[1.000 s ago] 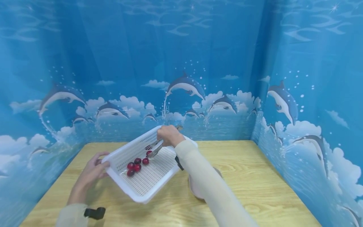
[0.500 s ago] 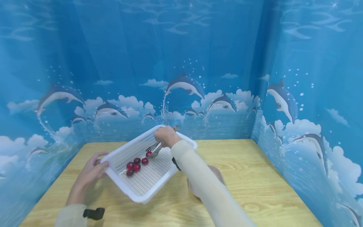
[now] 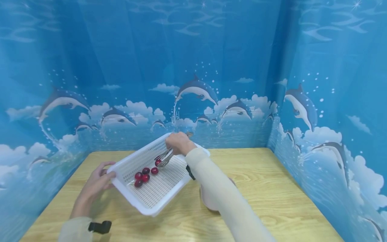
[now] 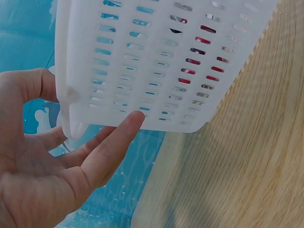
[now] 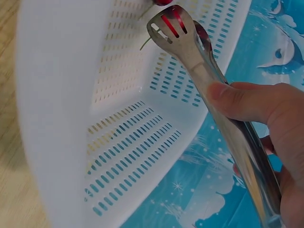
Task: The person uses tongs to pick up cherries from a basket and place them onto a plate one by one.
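Observation:
A white perforated plastic basket (image 3: 164, 188) is tilted over the table, its left end held by my left hand (image 3: 98, 181). The thumb lies at the rim and the other fingers rest along the outer wall (image 4: 109, 111). My right hand (image 3: 179, 143) grips metal tongs (image 5: 213, 90) over the inside of the basket. Their slotted heads stand around one red cherry (image 5: 173, 23), seen through the slots, with a green stem below. Several dark red cherries (image 3: 145, 178) lie loose on the basket floor towards my left hand.
A pinkish container (image 3: 208, 200) stands on the wooden table (image 3: 272, 201), partly hidden under my right forearm. Blue curtains (image 3: 229, 67) printed with dolphins rise behind and beside the table.
The right forearm has shifted slightly right over the last half second, covering more of the pinkish container. The tongs remain at the same cherry, and the left hand keeps its hold.

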Tool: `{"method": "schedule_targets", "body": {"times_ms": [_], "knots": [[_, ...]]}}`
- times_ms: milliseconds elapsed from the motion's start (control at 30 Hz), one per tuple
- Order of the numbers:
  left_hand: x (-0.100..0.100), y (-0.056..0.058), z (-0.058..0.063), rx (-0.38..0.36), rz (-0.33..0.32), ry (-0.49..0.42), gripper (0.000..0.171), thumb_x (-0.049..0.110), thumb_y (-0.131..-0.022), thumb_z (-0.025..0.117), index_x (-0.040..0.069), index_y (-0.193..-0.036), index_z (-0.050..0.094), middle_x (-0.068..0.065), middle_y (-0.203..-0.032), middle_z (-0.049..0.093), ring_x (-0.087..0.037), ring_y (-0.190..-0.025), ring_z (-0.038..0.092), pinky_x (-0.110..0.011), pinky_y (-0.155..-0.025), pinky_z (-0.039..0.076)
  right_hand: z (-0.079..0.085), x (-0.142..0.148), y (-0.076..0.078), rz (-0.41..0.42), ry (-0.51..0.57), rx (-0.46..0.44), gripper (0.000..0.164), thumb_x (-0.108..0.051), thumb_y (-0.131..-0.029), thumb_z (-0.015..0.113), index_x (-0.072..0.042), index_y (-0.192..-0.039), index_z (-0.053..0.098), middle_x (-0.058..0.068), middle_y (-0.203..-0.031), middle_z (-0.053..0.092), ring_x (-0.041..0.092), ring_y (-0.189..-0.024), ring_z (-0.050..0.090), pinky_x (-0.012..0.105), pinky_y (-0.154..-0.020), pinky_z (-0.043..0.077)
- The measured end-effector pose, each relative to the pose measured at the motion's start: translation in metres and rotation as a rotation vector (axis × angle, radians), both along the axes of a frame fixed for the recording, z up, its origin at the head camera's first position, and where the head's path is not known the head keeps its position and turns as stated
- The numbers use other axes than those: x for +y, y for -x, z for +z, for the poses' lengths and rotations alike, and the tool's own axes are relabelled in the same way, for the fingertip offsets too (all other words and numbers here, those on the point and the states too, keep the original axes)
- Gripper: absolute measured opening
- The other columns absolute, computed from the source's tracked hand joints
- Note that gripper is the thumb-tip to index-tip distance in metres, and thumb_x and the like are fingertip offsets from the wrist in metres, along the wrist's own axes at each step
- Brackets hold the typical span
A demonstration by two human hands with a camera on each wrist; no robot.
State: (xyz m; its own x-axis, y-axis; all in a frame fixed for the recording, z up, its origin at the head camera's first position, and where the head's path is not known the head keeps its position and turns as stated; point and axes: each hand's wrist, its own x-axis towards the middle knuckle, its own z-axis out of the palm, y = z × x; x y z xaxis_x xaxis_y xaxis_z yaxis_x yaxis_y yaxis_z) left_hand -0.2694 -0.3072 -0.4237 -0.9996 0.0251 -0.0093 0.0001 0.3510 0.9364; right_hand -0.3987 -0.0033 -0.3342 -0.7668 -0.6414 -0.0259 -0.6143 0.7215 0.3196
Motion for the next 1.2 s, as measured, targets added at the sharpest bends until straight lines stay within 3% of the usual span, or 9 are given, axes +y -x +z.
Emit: {"method": "schedule_targets", "body": {"times_ms": [267, 533, 733, 1000, 1200], "knots": [[-0.003, 0.000, 0.000, 0.005, -0.006, -0.003, 0.062, 0.012, -0.105, 0.050, -0.003, -0.157, 0.021, -0.039, -0.145, 0.044, -0.014, -0.107, 0.066, -0.037, -0.091, 0.067, 0.007, 0.013, -0.005, 0.044, 0.087, 0.025, 0.030, -0.023, -0.087, 0.083, -0.025, -0.116, 0.079, -0.005, -0.118, 0.077, 0.015, -0.107, 0.070, 0.029, -0.089, 0.064], [-0.004, 0.000, -0.001, 0.013, -0.007, -0.012, 0.062, 0.012, -0.105, 0.051, -0.004, -0.157, 0.022, -0.040, -0.144, 0.044, -0.014, -0.106, 0.067, -0.037, -0.091, 0.067, 0.016, 0.029, -0.022, 0.157, 0.174, 0.024, 0.033, -0.022, -0.085, 0.084, -0.025, -0.118, 0.079, -0.004, -0.121, 0.074, 0.015, -0.109, 0.065, 0.025, -0.084, 0.060], [-0.003, -0.001, -0.001, 0.012, -0.002, -0.015, 0.062, 0.011, -0.104, 0.051, -0.004, -0.157, 0.022, -0.040, -0.144, 0.044, -0.018, -0.108, 0.067, -0.037, -0.090, 0.067, 0.020, 0.044, -0.032, 0.219, 0.206, 0.053, 0.033, -0.025, -0.085, 0.084, -0.028, -0.117, 0.079, -0.006, -0.120, 0.074, 0.014, -0.103, 0.062, 0.021, -0.075, 0.056], [-0.002, 0.000, -0.002, 0.020, -0.001, -0.026, 0.062, 0.010, -0.103, 0.051, -0.004, -0.157, 0.023, -0.038, -0.141, 0.047, -0.016, -0.105, 0.067, -0.038, -0.090, 0.067, 0.019, 0.059, -0.045, 0.241, 0.272, 0.055, 0.035, -0.024, -0.086, 0.083, -0.027, -0.120, 0.078, -0.004, -0.120, 0.075, 0.014, -0.097, 0.059, 0.019, -0.063, 0.049], [-0.001, 0.000, -0.003, 0.015, 0.000, -0.015, 0.061, 0.012, -0.104, 0.051, -0.003, -0.157, 0.024, -0.039, -0.143, 0.046, -0.020, -0.110, 0.067, -0.041, -0.092, 0.066, 0.018, 0.066, -0.052, 0.260, 0.306, 0.064, 0.034, -0.024, -0.085, 0.084, -0.026, -0.119, 0.079, -0.004, -0.119, 0.075, 0.013, -0.098, 0.061, 0.016, -0.061, 0.047]]}}
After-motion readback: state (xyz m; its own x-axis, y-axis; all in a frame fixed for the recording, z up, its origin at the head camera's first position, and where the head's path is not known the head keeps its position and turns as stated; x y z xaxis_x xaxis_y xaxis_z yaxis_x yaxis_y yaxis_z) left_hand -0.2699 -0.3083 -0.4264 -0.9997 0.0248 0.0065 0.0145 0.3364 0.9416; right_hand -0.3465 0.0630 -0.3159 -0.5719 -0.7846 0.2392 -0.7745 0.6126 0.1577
